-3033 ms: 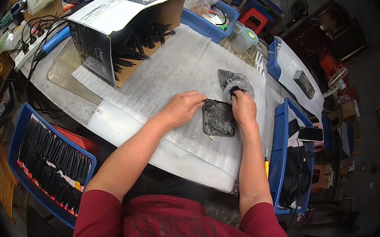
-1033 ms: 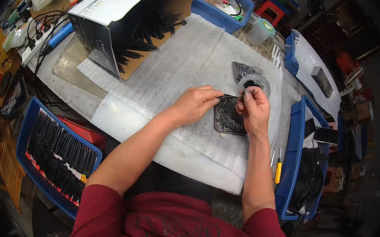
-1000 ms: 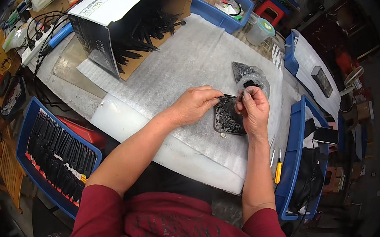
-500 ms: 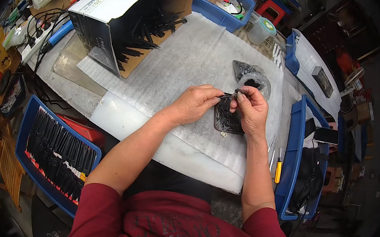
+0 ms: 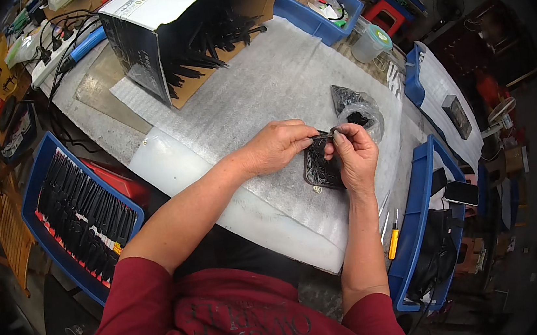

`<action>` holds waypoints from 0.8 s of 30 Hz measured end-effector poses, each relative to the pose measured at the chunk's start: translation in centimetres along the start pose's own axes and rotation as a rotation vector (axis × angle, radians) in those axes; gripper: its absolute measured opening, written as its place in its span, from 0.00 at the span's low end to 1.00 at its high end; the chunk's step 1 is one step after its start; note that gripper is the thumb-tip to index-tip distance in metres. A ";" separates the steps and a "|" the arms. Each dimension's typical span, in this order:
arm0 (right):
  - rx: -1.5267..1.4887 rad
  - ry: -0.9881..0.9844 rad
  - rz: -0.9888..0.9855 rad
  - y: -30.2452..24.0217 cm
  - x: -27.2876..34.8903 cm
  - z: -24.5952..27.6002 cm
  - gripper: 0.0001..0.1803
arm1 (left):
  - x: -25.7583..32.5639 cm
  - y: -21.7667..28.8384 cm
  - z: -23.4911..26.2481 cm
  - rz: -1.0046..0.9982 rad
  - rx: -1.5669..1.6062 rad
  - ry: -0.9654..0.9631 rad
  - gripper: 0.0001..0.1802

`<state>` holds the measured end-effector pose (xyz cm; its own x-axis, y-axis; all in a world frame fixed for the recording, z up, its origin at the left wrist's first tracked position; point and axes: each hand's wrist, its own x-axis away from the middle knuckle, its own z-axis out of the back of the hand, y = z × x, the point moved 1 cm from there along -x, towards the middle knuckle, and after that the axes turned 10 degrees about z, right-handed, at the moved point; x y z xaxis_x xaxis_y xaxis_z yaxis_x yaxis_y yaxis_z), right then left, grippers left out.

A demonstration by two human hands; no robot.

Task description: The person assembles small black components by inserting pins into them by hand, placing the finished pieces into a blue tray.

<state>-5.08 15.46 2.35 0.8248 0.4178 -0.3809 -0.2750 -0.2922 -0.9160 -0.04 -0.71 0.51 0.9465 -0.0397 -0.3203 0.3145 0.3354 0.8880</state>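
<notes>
Above the foam-covered table, my left hand point(image 5: 279, 145) pinches one end of a small thin dark piece point(image 5: 323, 137). My right hand point(image 5: 356, 153) has thumb and forefinger closed at the piece's other end; fingertips partly hide it, so its kind is unclear. Just beneath the hands lies a dark shallow tray point(image 5: 319, 174) of thin metallic pieces, perhaps pins or screws. Beyond the right hand rests an open clear plastic bag point(image 5: 371, 117) with small black parts in it.
An open carton point(image 5: 134, 64) of long black parts lies at the table's far left. A blue bin point(image 5: 41, 214) of black pieces stands left, another blue bin point(image 5: 414, 244) right. A yellow-handled screwdriver point(image 5: 393, 243) lies by the right forearm; a lidded clear tub point(image 5: 370, 44) sits far right.
The fingertips have shifted very slightly around the small dark piece, and more of it shows between the hands. Otherwise the hands and table things stay in place.
</notes>
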 end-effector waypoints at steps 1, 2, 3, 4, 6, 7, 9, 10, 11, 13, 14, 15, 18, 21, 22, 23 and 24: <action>0.017 -0.002 -0.001 0.0 0.0 0.0 0.05 | 0.0 0.0 0.0 0.000 0.000 0.000 0.09; 0.034 -0.004 -0.001 0.0 0.0 -0.1 0.06 | 0.0 0.0 0.0 -0.002 -0.007 0.001 0.09; 0.034 -0.004 -0.002 0.0 0.1 0.0 0.06 | 0.0 -0.1 -0.1 -0.003 -0.013 0.002 0.09; 0.059 -0.006 -0.013 0.1 0.1 0.0 0.06 | 0.0 0.0 -0.1 -0.002 -0.013 0.002 0.09; 0.085 -0.009 -0.024 0.1 0.2 -0.1 0.06 | 0.1 0.1 0.0 0.009 -0.019 -0.003 0.09; 0.117 -0.016 -0.028 0.0 0.2 -0.3 0.05 | 0.1 0.0 0.0 0.010 -0.018 -0.003 0.09; 0.151 -0.025 -0.033 0.0 0.3 -0.5 0.05 | 0.1 0.0 0.0 0.012 -0.026 -0.004 0.10; 0.182 -0.038 -0.031 0.0 0.3 -0.5 0.05 | 0.1 -0.1 0.0 0.012 -0.025 -0.001 0.10; 0.214 -0.051 -0.028 0.0 0.3 -0.7 0.04 | 0.2 -0.4 -0.1 -0.005 -0.017 0.012 0.10; 0.246 -0.049 -0.019 -0.1 0.3 -0.5 0.04 | 0.0 -0.3 -0.3 -0.019 -0.016 0.015 0.10; 0.281 -0.048 -0.008 -0.1 0.3 -0.4 0.04 | -0.1 -0.2 -0.4 -0.022 -0.028 0.011 0.10; 0.282 -0.051 -0.009 0.0 0.3 -0.5 0.04 | 0.0 -0.2 -0.2 -0.027 -0.038 0.012 0.10; 0.411 -0.068 0.037 0.3 0.3 -0.4 0.05 | 0.1 -0.3 -0.2 -0.037 -0.039 0.018 0.10; 0.506 -0.082 0.079 0.4 0.3 -0.2 0.07 | 0.0 -0.4 -0.2 -0.050 -0.034 0.012 0.10; 0.476 -0.063 0.051 0.3 0.3 -0.3 0.08 | 0.0 -0.4 -0.2 -0.050 -0.034 0.011 0.10; 0.447 -0.045 0.024 0.2 0.3 -0.3 0.10 | 0.0 -0.3 -0.2 -0.047 -0.035 0.017 0.10; 0.445 -0.046 0.024 0.0 0.3 -0.4 0.10 | 0.0 -0.2 -0.2 -0.043 -0.038 0.024 0.09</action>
<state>-4.66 15.22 2.29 0.7956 0.4562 -0.3987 -0.4879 0.0924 -0.8680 -0.10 -0.64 0.24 0.9301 -0.0322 -0.3659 0.3513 0.3695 0.8603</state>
